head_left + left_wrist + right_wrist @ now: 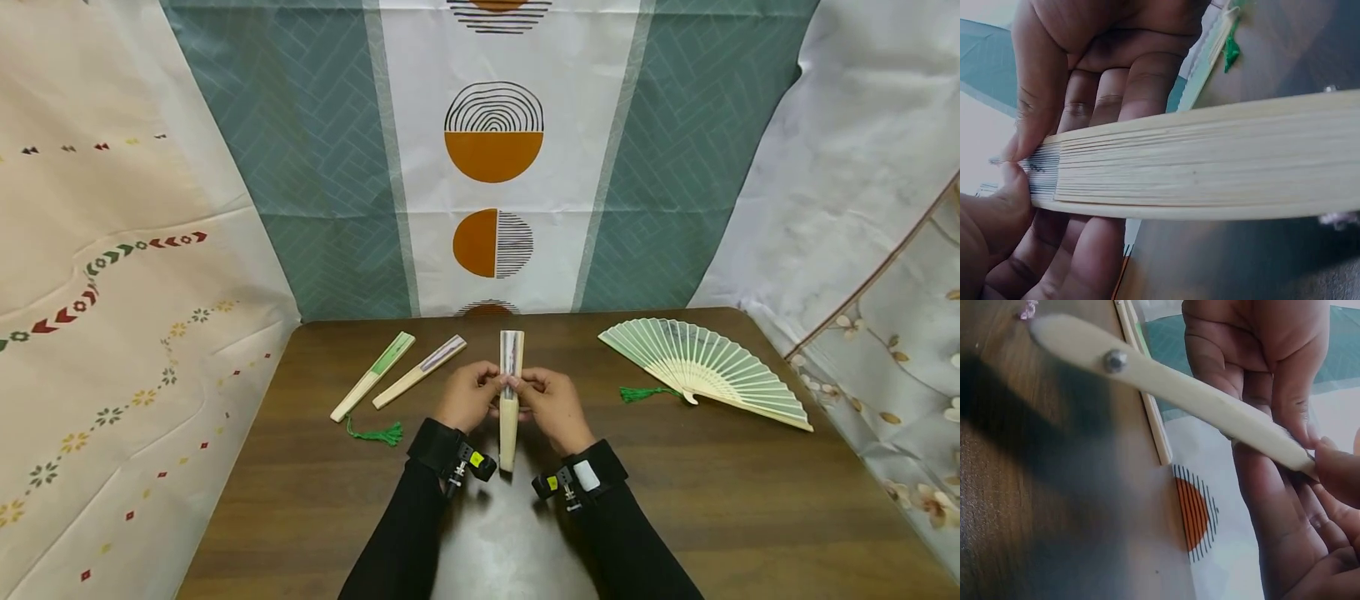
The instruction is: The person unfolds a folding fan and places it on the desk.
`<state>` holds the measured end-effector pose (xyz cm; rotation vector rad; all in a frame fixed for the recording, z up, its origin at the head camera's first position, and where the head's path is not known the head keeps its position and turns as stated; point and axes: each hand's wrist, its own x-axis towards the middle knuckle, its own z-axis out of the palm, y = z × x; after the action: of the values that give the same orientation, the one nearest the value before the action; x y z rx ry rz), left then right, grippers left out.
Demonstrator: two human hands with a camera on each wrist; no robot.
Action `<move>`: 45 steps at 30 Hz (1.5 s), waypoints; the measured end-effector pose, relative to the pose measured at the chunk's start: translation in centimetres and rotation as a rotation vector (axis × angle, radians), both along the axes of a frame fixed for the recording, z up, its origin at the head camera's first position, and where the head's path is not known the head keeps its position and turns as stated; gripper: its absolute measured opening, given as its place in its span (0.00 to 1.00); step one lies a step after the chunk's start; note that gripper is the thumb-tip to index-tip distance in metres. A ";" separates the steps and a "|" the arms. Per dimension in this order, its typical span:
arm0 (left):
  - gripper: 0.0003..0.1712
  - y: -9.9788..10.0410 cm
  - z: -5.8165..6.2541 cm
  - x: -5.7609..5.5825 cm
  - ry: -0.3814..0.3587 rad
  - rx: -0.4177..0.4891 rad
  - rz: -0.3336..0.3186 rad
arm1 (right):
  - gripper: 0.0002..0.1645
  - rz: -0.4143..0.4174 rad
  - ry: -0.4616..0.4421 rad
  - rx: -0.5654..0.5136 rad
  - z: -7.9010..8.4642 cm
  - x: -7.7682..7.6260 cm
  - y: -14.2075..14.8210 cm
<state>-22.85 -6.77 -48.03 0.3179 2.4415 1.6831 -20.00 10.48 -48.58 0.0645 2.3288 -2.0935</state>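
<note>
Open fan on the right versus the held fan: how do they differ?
The open fan is spread wide; the held fan is folded into a narrow stick. The open fan lies on the table, while the left hand and right hand grip the held fan. The open fan's leaf is pale green, the held fan's whitish grey. Both have pale ribs.

The left hand [468, 398] and right hand [557, 407] hold a folded fan [507, 433]; whether it touches the table [300, 517] is hard to tell. A green-topped closed fan [373, 376] and another closed fan [420, 372] lie to the left, an open fan [712, 367] to the right.
</note>
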 end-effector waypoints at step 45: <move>0.11 -0.4 0.6 -0.2 -0.122 0.319 0.188 | 0.17 -0.273 -0.062 -0.136 0.2 -0.4 1.7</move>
<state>-23.05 -7.15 -47.46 0.0206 2.1714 2.1063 -20.37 12.16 -48.35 0.4629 2.2449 -2.3254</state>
